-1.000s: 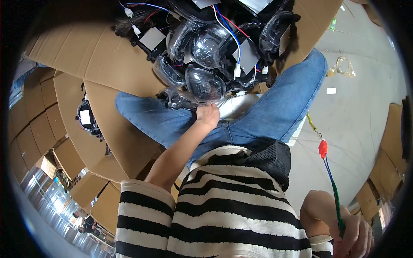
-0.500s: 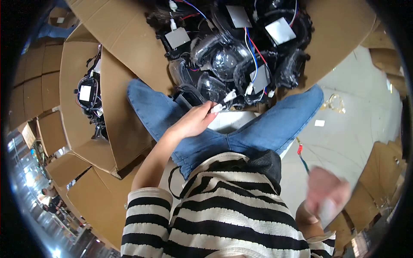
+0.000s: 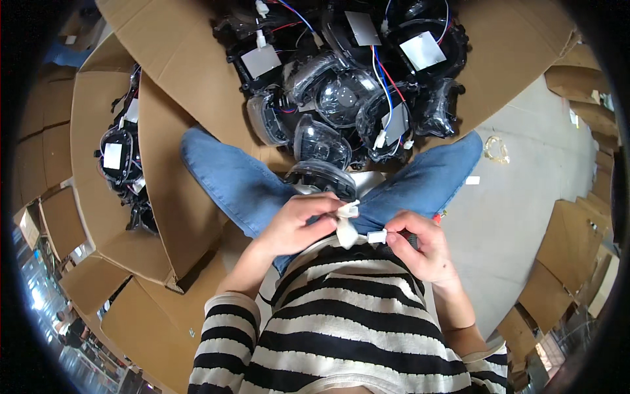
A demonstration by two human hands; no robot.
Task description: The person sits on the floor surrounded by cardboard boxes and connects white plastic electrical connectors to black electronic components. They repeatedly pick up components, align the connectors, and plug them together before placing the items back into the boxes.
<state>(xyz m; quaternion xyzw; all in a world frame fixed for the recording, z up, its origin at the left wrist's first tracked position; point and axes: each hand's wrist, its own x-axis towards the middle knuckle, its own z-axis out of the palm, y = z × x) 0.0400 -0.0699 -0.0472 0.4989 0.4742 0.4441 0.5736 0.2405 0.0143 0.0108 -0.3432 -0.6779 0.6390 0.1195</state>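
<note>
My left hand [image 3: 304, 224] is closed over my lap, pinching a white plastic connector [image 3: 350, 209]. Just below its fingertips shows a small white piece [image 3: 346, 234] whose kind I cannot make out. Between the thumb and forefinger of my right hand [image 3: 420, 244] is a white plug [image 3: 377, 237], held a short gap to the right of that piece. Directly beyond my left hand, a lamp unit with a clear lens [image 3: 321, 177] rests between my thighs, tilted. Any wires joining it to the connector are hidden by the hand.
A large open cardboard box [image 3: 518, 59] ahead holds several black lamp units [image 3: 346, 98] with clear lenses and coloured wires. On the left stands another box [image 3: 164, 190] with more units. A yellowish loop [image 3: 497, 150] and a white slip [image 3: 472, 180] lie on the floor at right.
My right hand has come in from the far right to my lap with a white plug. The left hand has drawn its connector nearer, and a lamp unit now sits closer to me.
</note>
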